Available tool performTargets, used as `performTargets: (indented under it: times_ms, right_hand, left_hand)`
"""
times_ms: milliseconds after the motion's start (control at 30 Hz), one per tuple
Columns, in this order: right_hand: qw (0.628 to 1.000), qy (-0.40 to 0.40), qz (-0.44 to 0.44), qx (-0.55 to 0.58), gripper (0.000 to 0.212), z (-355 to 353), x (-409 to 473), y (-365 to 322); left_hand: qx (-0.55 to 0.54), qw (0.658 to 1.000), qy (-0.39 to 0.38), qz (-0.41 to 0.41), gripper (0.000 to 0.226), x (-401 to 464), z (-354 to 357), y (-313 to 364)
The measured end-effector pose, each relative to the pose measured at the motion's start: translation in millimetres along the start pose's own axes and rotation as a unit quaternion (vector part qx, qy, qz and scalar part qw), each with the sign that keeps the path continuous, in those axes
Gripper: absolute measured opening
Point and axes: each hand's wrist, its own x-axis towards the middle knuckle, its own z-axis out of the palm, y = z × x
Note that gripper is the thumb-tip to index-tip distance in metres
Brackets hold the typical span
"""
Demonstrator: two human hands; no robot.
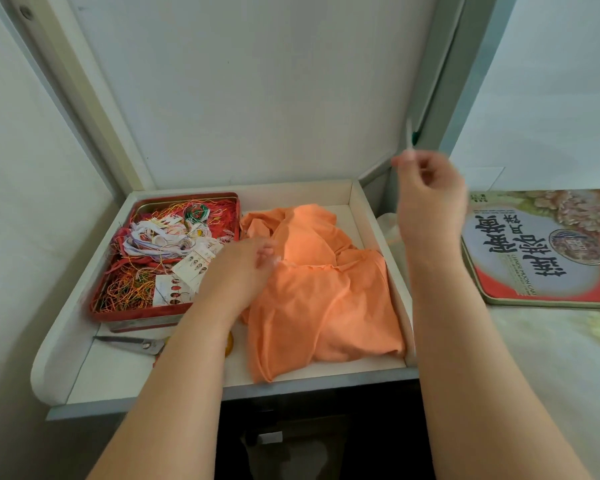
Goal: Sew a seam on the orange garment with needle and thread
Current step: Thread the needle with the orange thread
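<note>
seam barely started: orange garment [312,289] was pinched by left hand [246,268], right hand [430,188] raised, pinched on something thin, probably the needle.

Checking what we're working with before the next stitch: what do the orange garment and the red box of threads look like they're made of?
The orange garment looks like a thin, soft, matte knit fabric: it lies in limp folds and creases with no sheen. The red box looks like painted sheet metal, probably a tin: thin rolled rim and a bare silvery band along its lower edge. The motion blur leaves finer detail open.
</note>
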Motion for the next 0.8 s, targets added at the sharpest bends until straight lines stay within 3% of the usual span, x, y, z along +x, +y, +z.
performTargets:
  times_ms: [100,200,333,433,567,667,800]
  right_hand:
    - [0.985,0.143,-0.09,0.029,0.018,-16.4,-5.1,-13.7]
    - [0.979,0.173,-0.098,0.037,0.019,-24.2,-1.9,-12.5]
    - [0.996,0.009,-0.043,-0.074,0.017,-19.7,6.4,5.6]
    - [0.985,-0.125,0.012,-0.119,0.018,-12.9,5.3,17.8]
    - [0.974,-0.195,0.034,-0.111,0.017,-12.1,3.5,23.7]
    - [0.971,-0.228,0.061,-0.044,0.015,-10.8,3.5,23.0]
    - [0.944,-0.309,0.11,0.041,0.02,-7.9,-2.3,19.0]
  left_hand:
    - [0.04,0.998,-0.035,-0.038,0.03,1.4,9.7,1.7]
    - [0.078,0.995,-0.016,-0.062,0.029,3.3,15.7,1.6]
    - [0.075,0.994,-0.014,-0.084,0.026,5.5,20.4,4.0]
    - [0.084,0.992,-0.016,-0.092,0.025,5.7,19.7,5.6]
    - [0.061,0.994,0.021,-0.086,0.018,5.0,10.1,5.2]
    - [-0.112,0.989,0.036,-0.091,0.02,3.1,-1.4,6.4]
    - [-0.35,0.93,-0.018,-0.108,0.017,-7.8,-18.5,15.0]
